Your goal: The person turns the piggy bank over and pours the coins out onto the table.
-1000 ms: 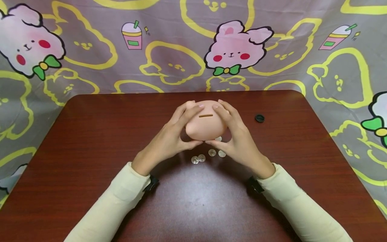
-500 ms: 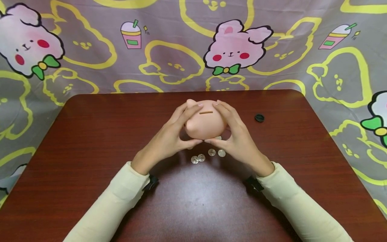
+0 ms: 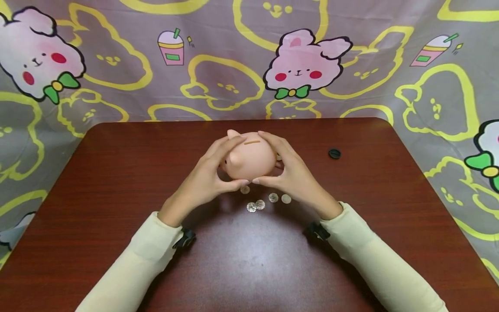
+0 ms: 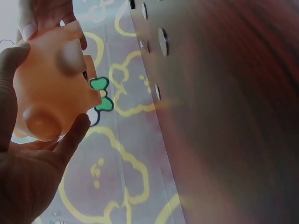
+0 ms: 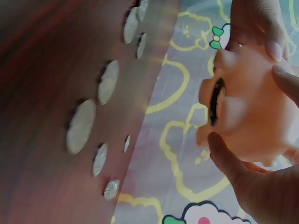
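A pink piggy bank is held up off the table between both hands, its coin slot on top and its snout turned to the left. My left hand grips the snout end, fingers over the top and thumb low on the near side. At the other end my right hand holds it the same way, and the thumb tips nearly meet. The right wrist view shows a dark-rimmed round opening in the bank's underside, between the stubby feet. Several silver coins lie on the table below, some partly hidden.
On the brown wooden table, a small black round plug with a bar across it lies to the right of the hands. A grey cloth printed with rabbits and yellow outlines hangs behind and beside the table.
Both hands have moved left with the piggy bank, which has turned so that its snout end points further left. A coin near the left thumb now shows more fully. The plug has stayed put.
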The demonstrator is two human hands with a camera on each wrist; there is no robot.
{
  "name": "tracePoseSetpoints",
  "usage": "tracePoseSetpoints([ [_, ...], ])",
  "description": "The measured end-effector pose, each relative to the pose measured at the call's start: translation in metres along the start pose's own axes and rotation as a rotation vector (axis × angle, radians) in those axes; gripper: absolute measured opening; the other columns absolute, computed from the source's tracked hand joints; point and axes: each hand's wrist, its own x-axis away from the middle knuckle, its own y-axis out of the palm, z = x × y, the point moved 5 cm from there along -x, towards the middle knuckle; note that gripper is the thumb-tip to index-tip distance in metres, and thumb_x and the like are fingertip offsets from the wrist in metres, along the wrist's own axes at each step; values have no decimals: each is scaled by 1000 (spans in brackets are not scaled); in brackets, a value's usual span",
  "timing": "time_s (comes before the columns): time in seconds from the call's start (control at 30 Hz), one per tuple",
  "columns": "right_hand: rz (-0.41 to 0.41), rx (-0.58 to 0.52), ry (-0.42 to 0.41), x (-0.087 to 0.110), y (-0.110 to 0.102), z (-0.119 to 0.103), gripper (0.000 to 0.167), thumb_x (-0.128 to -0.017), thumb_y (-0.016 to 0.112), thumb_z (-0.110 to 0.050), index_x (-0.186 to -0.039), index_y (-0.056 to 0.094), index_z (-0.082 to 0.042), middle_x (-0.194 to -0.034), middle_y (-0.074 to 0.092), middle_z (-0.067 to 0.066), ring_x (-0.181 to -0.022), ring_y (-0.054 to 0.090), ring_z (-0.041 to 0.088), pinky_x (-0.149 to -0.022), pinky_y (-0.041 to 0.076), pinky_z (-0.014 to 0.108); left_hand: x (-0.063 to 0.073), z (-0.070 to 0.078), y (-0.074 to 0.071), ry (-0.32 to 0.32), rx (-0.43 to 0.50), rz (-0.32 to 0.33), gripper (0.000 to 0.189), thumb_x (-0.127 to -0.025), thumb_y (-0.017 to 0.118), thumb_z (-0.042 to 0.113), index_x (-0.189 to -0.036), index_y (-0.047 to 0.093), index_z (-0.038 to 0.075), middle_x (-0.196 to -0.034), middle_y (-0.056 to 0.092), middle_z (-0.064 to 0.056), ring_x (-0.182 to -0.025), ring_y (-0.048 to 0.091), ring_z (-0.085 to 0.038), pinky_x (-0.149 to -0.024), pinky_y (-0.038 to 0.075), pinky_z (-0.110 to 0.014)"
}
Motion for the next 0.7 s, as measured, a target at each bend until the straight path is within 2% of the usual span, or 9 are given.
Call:
tracePoseSetpoints([
  [0.23, -61, 71, -28, -20, 18, -8, 92, -81, 91, -9, -159, 43, -15, -152, 48, 13, -131, 53, 27, -100, 58, 41, 15, -15, -18, -74, -20, 22, 96, -80, 93, 19, -160, 42, 30, -156, 47, -7, -135, 51, -22, -102, 50, -45],
  [0.47, -117, 138, 8, -47, 43, -14, 91, -80, 91, -17, -159, 44, -14, -151, 53, 13, -134, 51, 26, -113, 47, 46, 28, -34, -42, -155, -59, 28, 97, -80, 92, 12, -161, 41, 29, -153, 49, -11, -122, 54, -22, -88, 48, -27],
  [0.53, -137, 158, 24, -57, 51, -15, 91, -81, 91, -19, -158, 44, -15, -150, 54, 12, -134, 51, 25, -113, 45, 46, 31, -40, -50, -180, -62, 26, 97, -81, 91, 10, -161, 40, 30, -154, 49, -12, -125, 53, -25, -92, 47, -30],
  [0.7, -193, 176, 69, -79, 74, -14, 90, -81, 90, -18, -158, 43, -18, -146, 55, 13, -131, 53, 25, -110, 47, 45, 36, -54, -66, -239, -53, 15, 95, -83, 89, 9, -162, 39, 28, -155, 46, -18, -133, 49, -34, -102, 44, -53],
])
